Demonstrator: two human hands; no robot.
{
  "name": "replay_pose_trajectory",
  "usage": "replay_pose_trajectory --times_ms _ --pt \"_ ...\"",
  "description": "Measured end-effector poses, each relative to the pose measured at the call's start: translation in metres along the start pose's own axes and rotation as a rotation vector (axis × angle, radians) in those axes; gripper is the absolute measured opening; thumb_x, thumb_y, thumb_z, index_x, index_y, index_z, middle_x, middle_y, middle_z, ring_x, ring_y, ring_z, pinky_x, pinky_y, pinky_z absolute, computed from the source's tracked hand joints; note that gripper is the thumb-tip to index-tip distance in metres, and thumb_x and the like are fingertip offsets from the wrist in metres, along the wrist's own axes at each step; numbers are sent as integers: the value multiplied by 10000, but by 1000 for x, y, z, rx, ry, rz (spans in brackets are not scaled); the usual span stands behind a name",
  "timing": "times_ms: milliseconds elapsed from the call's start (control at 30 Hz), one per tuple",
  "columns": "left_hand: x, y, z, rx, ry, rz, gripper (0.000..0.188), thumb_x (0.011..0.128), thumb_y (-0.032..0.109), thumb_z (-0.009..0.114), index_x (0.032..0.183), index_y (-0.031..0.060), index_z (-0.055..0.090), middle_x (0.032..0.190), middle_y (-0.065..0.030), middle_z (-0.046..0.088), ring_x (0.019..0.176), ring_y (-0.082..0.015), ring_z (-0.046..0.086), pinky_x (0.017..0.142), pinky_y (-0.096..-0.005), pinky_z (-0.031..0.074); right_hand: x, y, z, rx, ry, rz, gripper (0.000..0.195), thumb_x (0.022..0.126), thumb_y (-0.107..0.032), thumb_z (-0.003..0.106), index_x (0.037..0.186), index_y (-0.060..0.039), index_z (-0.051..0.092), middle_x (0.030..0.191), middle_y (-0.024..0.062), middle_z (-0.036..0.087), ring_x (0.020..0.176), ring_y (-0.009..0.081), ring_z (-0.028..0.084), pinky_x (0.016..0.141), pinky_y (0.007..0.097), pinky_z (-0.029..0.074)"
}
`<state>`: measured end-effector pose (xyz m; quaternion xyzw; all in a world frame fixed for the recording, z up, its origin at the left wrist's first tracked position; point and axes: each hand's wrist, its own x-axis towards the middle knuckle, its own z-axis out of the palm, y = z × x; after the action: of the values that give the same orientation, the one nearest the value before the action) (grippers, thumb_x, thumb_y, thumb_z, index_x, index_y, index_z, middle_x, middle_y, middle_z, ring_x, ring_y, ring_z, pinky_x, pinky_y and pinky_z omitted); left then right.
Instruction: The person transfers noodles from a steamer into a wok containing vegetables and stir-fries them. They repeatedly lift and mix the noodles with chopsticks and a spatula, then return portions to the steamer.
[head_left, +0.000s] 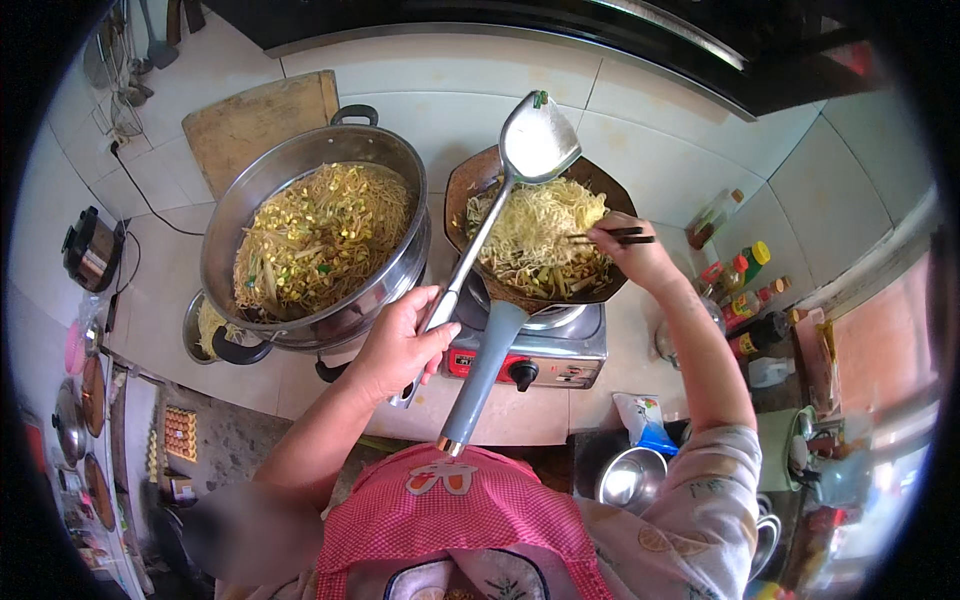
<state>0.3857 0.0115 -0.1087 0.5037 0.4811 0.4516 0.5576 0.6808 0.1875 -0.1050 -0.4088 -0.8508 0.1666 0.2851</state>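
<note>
My left hand (409, 341) grips the handle of a metal wok spatula (484, 225). Its broad blade is raised over the far rim of the pan, with a bit of green stuck at the tip. Dark chopsticks (634, 235) are in my right hand (637, 251), their tips in pale noodles (544, 217). The noodles lie over bean sprouts and cut stalks (551, 279) in an octagonal wok (620, 201) with a grey handle (487, 375). Under the wok stands a gas stove (577, 360) with a black knob.
On the left, a large steamer pot (322, 330) holds noodles with soybean sprouts (322, 232). Partly under its edge sits a metal bowl (196, 341) of pale noodles. A wooden cutting board (259, 124) leans on the tiles. Several sauce bottles (742, 307) line the right side.
</note>
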Motion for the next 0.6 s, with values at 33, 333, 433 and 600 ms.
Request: replay_pose_trajectory --times_ms 33,333,433,600 --pt "0 -4 -2 14 27 8 297 828 19 553 1104 -12 449 656 -7 479 439 -53 443 348 -205 372 -3 1 -8 199 -38 231 213 839 -212 610 862 0 613 760 88 621 665 176 614 614 298 500" --pt "2 -24 -3 107 188 51 425 814 29 576 1199 -68 424 842 -27 559 577 -37 473 475 -198 409 48 85 -36 366 370 545 349 865 -321 565 764 13 573 631 54 541 472 137 527 451 244 463" --pt "-3 -20 -5 108 181 60 410 813 21 582 1186 -68 438 872 -29 562 670 -45 497 568 -198 431 59 93 15 767 441 800 326 883 -316 524 790 -4 521 653 82 531 471 197 557 454 321 537" --pt "-15 -14 -8 110 221 130 381 817 4 583 1166 -66 448 888 -25 559 777 -54 496 695 -202 425 79 58 31 1013 350 698 326 892 -317 508 801 -3 509 659 91 538 459 206 564 469 314 549"
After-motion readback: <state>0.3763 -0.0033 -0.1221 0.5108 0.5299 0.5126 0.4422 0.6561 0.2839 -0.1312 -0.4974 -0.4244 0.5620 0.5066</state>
